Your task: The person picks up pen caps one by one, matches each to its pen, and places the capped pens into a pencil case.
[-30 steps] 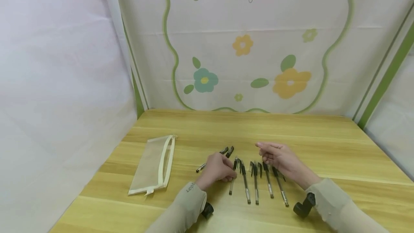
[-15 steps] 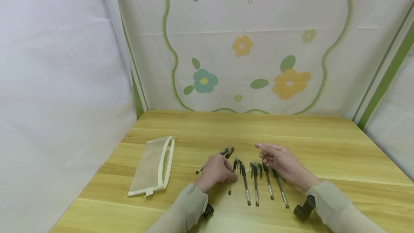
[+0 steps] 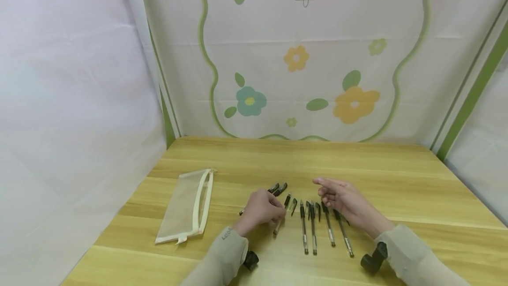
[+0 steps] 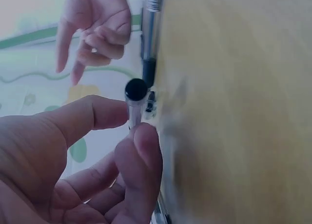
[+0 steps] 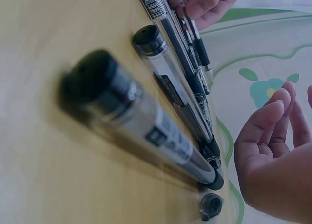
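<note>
My left hand (image 3: pixel 259 210) pinches the barrel of an uncapped gel pen (image 3: pixel 287 199) between thumb and fingers, low over the wooden table. In the left wrist view, the dark end of this pen (image 4: pixel 136 90) points toward the camera. Behind the hand lie two capped pens (image 3: pixel 281 189), partly hidden. My right hand (image 3: pixel 343 195) is held by the far ends of the row, fingers loosely bent, gripping nothing. Several uncapped pens (image 3: pixel 304 228) lie side by side between the hands, their black caps (image 3: pixel 293 206) near the tips.
A cream mesh zip pouch (image 3: pixel 182 208) lies at the left, its zipper side partly open. The wooden table (image 3: pixel 254 158) meets a white flower-printed cloth (image 3: pixel 293 78) at the back. White cloth hangs at both sides.
My left hand has shifted a little left with the pen, away from the row. The nearest pen in the row now lies straighter. My right hand has stayed nearly still.
</note>
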Tool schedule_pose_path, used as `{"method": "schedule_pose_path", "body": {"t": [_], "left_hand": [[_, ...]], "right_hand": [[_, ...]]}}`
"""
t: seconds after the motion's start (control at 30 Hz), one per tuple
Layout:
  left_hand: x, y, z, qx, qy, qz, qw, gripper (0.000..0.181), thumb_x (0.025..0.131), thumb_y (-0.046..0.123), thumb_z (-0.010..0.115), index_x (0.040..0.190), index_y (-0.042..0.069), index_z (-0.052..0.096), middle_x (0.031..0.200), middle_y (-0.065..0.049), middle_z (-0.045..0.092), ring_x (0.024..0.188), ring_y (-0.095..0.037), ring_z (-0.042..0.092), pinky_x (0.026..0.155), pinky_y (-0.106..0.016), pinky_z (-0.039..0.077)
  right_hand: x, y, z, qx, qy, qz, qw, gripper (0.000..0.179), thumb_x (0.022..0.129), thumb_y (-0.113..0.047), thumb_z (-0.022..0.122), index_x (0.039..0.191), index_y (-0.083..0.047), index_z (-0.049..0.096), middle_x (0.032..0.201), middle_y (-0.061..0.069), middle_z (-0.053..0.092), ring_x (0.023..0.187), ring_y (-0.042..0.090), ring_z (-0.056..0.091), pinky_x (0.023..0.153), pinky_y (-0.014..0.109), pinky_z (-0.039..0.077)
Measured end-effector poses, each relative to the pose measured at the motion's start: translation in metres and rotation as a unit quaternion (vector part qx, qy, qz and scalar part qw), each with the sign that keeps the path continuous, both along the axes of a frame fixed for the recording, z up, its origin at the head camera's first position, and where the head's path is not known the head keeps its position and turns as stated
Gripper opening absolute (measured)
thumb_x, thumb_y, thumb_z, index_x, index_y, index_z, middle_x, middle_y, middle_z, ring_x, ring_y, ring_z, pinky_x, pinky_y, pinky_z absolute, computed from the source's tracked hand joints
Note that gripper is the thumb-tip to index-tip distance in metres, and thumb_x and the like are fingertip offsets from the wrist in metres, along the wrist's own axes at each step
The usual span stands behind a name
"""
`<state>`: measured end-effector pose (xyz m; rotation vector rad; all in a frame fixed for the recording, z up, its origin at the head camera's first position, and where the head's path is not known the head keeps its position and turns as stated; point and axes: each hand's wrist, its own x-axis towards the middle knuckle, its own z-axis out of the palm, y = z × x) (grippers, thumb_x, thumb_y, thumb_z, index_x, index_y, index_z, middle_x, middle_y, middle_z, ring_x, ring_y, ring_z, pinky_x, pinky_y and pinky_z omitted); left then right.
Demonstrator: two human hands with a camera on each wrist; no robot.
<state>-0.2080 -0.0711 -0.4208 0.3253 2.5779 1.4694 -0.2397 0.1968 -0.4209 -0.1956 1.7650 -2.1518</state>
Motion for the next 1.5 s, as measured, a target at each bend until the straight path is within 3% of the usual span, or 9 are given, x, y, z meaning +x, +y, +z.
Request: {"method": "schedule_pose_path", "body": {"t": [0.17, 0.33, 0.47, 0.57, 0.73, 0.93, 1.03, 1.2, 1.5], "left_hand": [[-0.001, -0.005, 0.004, 0.043, -0.025, 0.006, 0.9987, 0.006, 0.083, 0.001, 0.073, 0.079, 0.005, 0.076, 0.068, -0.002, 0.068, 0.058, -0.019, 0.066, 0.055, -0.031, 0.058], [-0.002, -0.009, 0.005, 0.042, -0.025, 0.01, 0.9988, 0.004, 0.084, 0.004, 0.073, 0.082, 0.006, 0.077, 0.072, -0.001, 0.069, 0.062, -0.02, 0.067, 0.059, -0.033, 0.059], [-0.002, -0.016, 0.005, 0.053, -0.025, -0.001, 0.9983, 0.007, 0.086, 0.012, 0.075, 0.089, 0.006, 0.077, 0.079, 0.001, 0.07, 0.068, -0.018, 0.067, 0.065, -0.032, 0.057], [-0.001, -0.024, 0.007, 0.11, -0.053, -0.012, 0.9924, 0.015, 0.088, 0.014, 0.074, 0.097, 0.002, 0.076, 0.089, -0.006, 0.071, 0.075, -0.02, 0.068, 0.072, -0.033, 0.057], [0.002, -0.037, 0.01, 0.223, -0.094, -0.013, 0.9702, 0.024, 0.091, 0.013, 0.072, 0.108, -0.004, 0.071, 0.104, -0.022, 0.069, 0.086, -0.03, 0.069, 0.077, -0.038, 0.058], [0.0, -0.043, 0.008, 0.27, -0.08, -0.017, 0.9594, 0.027, 0.091, 0.017, 0.073, 0.113, 0.001, 0.07, 0.107, -0.022, 0.068, 0.097, -0.038, 0.066, 0.078, -0.036, 0.057], [-0.002, -0.039, 0.007, 0.289, -0.075, -0.024, 0.9541, 0.026, 0.09, 0.02, 0.074, 0.111, 0.004, 0.071, 0.107, -0.019, 0.069, 0.097, -0.036, 0.066, 0.086, -0.041, 0.055], [-0.002, -0.038, 0.007, 0.303, -0.071, -0.026, 0.9499, 0.026, 0.091, 0.019, 0.073, 0.111, 0.002, 0.07, 0.105, -0.017, 0.069, 0.095, -0.031, 0.067, 0.086, -0.039, 0.055], [0.0, -0.039, 0.009, 0.301, -0.079, -0.029, 0.9498, 0.025, 0.093, 0.017, 0.071, 0.112, 0.001, 0.07, 0.105, -0.017, 0.069, 0.098, -0.035, 0.066, 0.086, -0.038, 0.055]], "right_hand": [[0.0, 0.0, 0.001, 0.004, -0.001, -0.001, 1.0, 0.05, 0.1, -0.025, 0.06, 0.136, 0.008, 0.049, 0.09, 0.006, 0.063, 0.078, 0.012, 0.056, 0.068, 0.02, 0.052], [0.001, -0.005, 0.004, 0.004, -0.006, -0.001, 1.0, 0.043, 0.098, -0.02, 0.062, 0.13, 0.008, 0.053, 0.092, 0.007, 0.062, 0.078, 0.013, 0.056, 0.069, 0.021, 0.052], [0.004, -0.014, 0.009, 0.038, -0.018, -0.002, 0.9991, 0.047, 0.094, -0.019, 0.067, 0.128, 0.01, 0.053, 0.101, 0.011, 0.061, 0.08, 0.015, 0.056, 0.072, 0.024, 0.052], [0.008, -0.021, 0.011, 0.094, -0.003, -0.003, 0.9956, 0.049, 0.092, -0.021, 0.071, 0.127, 0.01, 0.055, 0.109, 0.013, 0.06, 0.083, 0.017, 0.056, 0.073, 0.027, 0.052], [0.012, -0.033, 0.012, 0.219, 0.081, -0.01, 0.9724, 0.048, 0.086, -0.026, 0.078, 0.122, 0.002, 0.064, 0.107, 0.009, 0.067, 0.09, 0.025, 0.06, 0.073, 0.036, 0.055], [0.009, -0.043, 0.009, 0.28, 0.146, -0.012, 0.9486, 0.048, 0.082, -0.029, 0.083, 0.117, 0.0, 0.068, 0.103, 0.007, 0.067, 0.094, 0.025, 0.061, 0.077, 0.039, 0.055], [0.006, -0.044, 0.009, 0.317, 0.185, -0.027, 0.9298, 0.046, 0.081, -0.033, 0.082, 0.115, -0.004, 0.07, 0.109, 0.007, 0.066, 0.1, 0.025, 0.058, 0.08, 0.041, 0.053], [0.002, -0.045, 0.007, 0.353, 0.229, -0.025, 0.9067, 0.044, 0.081, -0.035, 0.083, 0.114, -0.008, 0.072, 0.115, 0.006, 0.066, 0.106, 0.028, 0.056, 0.082, 0.045, 0.051], [-0.008, -0.042, -0.001, 0.379, 0.26, -0.008, 0.8881, 0.043, 0.078, -0.04, 0.084, 0.109, -0.011, 0.076, 0.116, 0.005, 0.064, 0.103, 0.027, 0.057, 0.086, 0.052, 0.051]]}}
